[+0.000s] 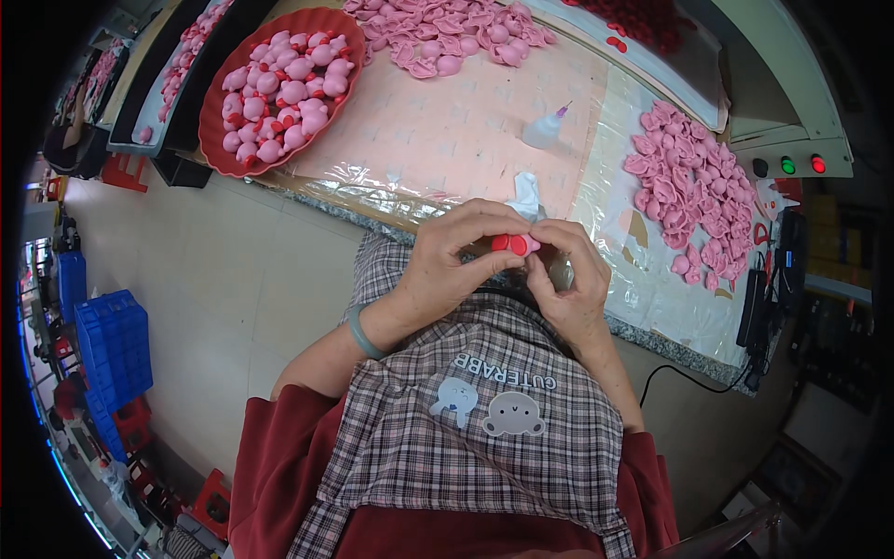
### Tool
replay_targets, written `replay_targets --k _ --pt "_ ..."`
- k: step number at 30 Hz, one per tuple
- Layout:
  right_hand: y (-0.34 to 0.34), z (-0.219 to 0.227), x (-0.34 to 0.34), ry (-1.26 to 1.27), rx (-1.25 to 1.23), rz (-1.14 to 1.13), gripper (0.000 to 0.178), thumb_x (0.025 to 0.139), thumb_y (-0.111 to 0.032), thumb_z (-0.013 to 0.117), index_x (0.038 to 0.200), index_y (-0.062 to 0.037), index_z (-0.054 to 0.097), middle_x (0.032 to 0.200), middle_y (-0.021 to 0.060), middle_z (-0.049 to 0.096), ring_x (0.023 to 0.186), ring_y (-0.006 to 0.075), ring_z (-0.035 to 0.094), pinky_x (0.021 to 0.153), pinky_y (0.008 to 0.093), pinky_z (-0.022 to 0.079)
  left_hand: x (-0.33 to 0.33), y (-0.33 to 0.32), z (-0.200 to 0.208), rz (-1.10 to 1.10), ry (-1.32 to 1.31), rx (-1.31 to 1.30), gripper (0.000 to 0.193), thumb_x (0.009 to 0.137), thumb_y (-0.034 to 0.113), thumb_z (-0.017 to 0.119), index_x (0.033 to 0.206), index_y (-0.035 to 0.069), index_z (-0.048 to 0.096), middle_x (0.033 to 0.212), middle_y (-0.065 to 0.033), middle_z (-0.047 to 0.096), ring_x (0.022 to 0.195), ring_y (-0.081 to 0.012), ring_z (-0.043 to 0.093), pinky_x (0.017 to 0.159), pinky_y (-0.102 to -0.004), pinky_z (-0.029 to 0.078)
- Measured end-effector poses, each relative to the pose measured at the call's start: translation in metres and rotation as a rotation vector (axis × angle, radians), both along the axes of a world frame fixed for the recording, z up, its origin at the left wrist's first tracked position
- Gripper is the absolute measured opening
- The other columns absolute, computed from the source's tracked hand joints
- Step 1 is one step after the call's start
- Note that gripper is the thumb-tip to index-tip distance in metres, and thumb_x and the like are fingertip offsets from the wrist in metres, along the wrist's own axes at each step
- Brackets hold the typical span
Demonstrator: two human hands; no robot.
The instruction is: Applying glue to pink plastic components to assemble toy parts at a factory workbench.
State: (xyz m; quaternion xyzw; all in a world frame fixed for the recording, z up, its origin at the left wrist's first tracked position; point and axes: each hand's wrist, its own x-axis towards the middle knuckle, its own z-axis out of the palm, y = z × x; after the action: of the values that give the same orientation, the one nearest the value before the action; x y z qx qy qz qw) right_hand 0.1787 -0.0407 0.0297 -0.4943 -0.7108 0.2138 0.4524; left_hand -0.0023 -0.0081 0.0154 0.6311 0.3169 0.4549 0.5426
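Note:
Close to the table's front edge, both my hands meet around a small pink toy figure with red parts (510,244). My left hand (449,259) pinches its red end between thumb and fingers. At the pink end, my right hand (575,272) grips with thumb and fingertips. Part of the toy is hidden by the fingers. Just beyond the hands lies a crumpled white tissue (525,193). Further back stands a translucent squeeze bottle (542,130) with a thin needle tip.
A red fluted bowl (212,116) full of pink-and-red figures sits at the left. Pink moulded pieces (447,33) lie heaped at the back, with another pile (694,186) at right. A machine with green and red buttons (803,165) borders the right side. Blue crates (114,345) stand left.

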Motion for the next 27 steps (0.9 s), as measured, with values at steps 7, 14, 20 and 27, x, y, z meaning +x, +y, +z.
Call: replay_targets --k 7,14,20,27 --pt "-0.003 -0.007 -0.002 -0.061 0.020 0.003 0.038 0.072 0.002 0.076 0.107 -0.0019 0.063 0.107 0.0155 0.062 0.094 0.0277 0.065 0.078 0.0336 0.054 0.001 -0.003 0.007 0.051 0.157 -0.036 0.031 0.078 0.004 0.076 0.108 0.003 0.067 0.101 -0.0084 0.067 0.089 -0.0159 0.068 0.075 -0.0273 0.056" --pt "-0.001 -0.007 -0.001 -0.005 0.021 -0.035 0.041 0.072 0.002 0.077 0.110 -0.0029 0.061 0.106 0.0143 0.062 0.090 0.0267 0.066 0.071 0.0317 0.056 0.003 0.000 -0.003 0.025 -0.010 -0.020 0.030 0.079 0.001 0.074 0.108 0.003 0.067 0.101 -0.0095 0.067 0.088 -0.0161 0.067 0.076 -0.0267 0.056" --pt "-0.005 -0.008 -0.003 -0.072 0.051 -0.052 0.039 0.072 0.003 0.076 0.109 -0.0007 0.064 0.102 0.0156 0.066 0.091 0.0263 0.067 0.074 0.0310 0.054 0.004 -0.001 0.002 0.047 0.033 0.008 0.025 0.078 -0.001 0.074 0.103 0.002 0.068 0.106 -0.0112 0.066 0.089 -0.0175 0.068 0.077 -0.0276 0.057" --pt "-0.006 -0.006 -0.003 -0.059 0.068 -0.046 0.037 0.072 0.004 0.075 0.108 -0.0011 0.066 0.097 0.0146 0.068 0.086 0.0259 0.068 0.072 0.0307 0.054 0.003 -0.003 -0.005 0.064 0.034 0.097 0.020 0.080 -0.001 0.073 0.100 0.000 0.068 0.105 -0.0122 0.067 0.092 -0.0170 0.067 0.079 -0.0272 0.056"
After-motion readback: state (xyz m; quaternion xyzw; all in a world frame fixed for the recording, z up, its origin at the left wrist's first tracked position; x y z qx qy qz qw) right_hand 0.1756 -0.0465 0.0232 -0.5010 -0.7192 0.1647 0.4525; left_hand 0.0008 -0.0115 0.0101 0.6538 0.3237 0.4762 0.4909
